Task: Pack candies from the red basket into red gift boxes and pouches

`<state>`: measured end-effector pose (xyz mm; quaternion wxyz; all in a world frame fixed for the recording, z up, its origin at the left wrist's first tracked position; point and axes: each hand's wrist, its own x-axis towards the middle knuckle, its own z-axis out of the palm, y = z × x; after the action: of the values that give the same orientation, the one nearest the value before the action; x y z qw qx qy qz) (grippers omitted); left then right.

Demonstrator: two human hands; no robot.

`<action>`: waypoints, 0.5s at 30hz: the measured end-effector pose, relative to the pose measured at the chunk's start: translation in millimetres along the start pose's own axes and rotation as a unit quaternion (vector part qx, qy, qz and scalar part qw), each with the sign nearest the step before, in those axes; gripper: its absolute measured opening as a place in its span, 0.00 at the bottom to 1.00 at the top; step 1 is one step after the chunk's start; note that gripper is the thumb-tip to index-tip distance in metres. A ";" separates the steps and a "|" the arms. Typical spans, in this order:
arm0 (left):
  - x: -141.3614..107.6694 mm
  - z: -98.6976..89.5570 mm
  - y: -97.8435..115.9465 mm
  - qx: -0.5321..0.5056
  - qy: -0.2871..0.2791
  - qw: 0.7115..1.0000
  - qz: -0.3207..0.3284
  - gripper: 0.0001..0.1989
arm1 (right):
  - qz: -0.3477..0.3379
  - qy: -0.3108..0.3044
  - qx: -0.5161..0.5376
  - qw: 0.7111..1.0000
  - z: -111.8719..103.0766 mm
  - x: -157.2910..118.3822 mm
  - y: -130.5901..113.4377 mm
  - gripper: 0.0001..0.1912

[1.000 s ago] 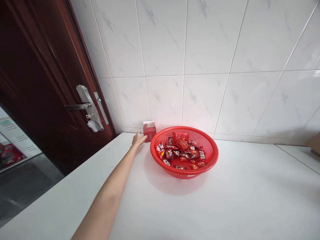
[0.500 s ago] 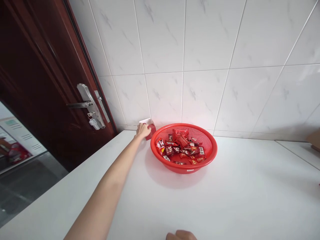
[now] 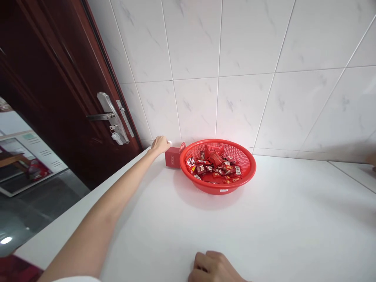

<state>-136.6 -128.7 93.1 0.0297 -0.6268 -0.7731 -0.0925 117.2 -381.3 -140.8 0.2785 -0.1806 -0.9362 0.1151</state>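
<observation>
At the back left of the white tabletop, my left hand (image 3: 161, 144) is closed at the upper left corner of a small red box (image 3: 172, 158). A small white bit shows at its fingertips; I cannot tell whether it belongs to the box. The box stands upright against the left side of a red plastic colander (image 3: 217, 189), with a red flap up on its right. Inside the colander lie many wrapped sweets (image 3: 216, 159), mostly red and brown. My right hand (image 3: 214, 269) rests curled on the tabletop at the near edge of view, with nothing visible in it.
A white tiled wall (image 3: 194, 105) rises behind the tabletop (image 3: 264, 219). On the left stands a dark red door (image 3: 67, 90) with a metal handle (image 3: 101, 116) and hanging keys (image 3: 116, 138). A seam crosses the tabletop at the far right.
My left hand has shifted left and up from the box's front to its corner. The box now shows its red front squarely. More of my right hand has come into view.
</observation>
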 end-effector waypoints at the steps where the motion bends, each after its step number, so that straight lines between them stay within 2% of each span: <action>1: -5.5 -6.1 -1.6 0.007 -0.015 1.000 0.007 0.11 | -0.001 -0.003 -0.005 1.000 0.1 0.6 0.8 0.11; 3: -18.2 -18.4 -4.9 0.018 -0.051 0.998 0.019 0.11 | -0.001 -0.003 -0.010 1.000 -3.2 1.9 0.3 0.09; 6: -43.9 -36.7 -6.5 0.023 -0.104 0.993 0.042 0.15 | 0.005 0.030 0.010 0.999 -19.3 5.6 -5.6 0.04; 8: -66.8 -48.0 -3.1 0.004 -0.152 0.986 0.067 0.13 | 0.019 0.059 0.057 0.996 -36.1 9.2 -11.1 0.08; 11: -107.2 -60.8 8.1 -0.064 -0.214 0.972 0.076 0.12 | 0.081 0.103 0.154 0.979 -61.1 14.4 -16.2 0.16; 15: -159.7 -69.6 23.5 -0.108 -0.256 0.949 0.147 0.13 | 0.189 0.165 0.165 0.954 -77.0 15.2 -9.5 0.18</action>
<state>-84.6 -290.5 138.1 -0.2240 -0.7357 -0.6391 -0.0063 146.0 -374.9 -67.5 0.4278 -0.3223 -0.7940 0.2875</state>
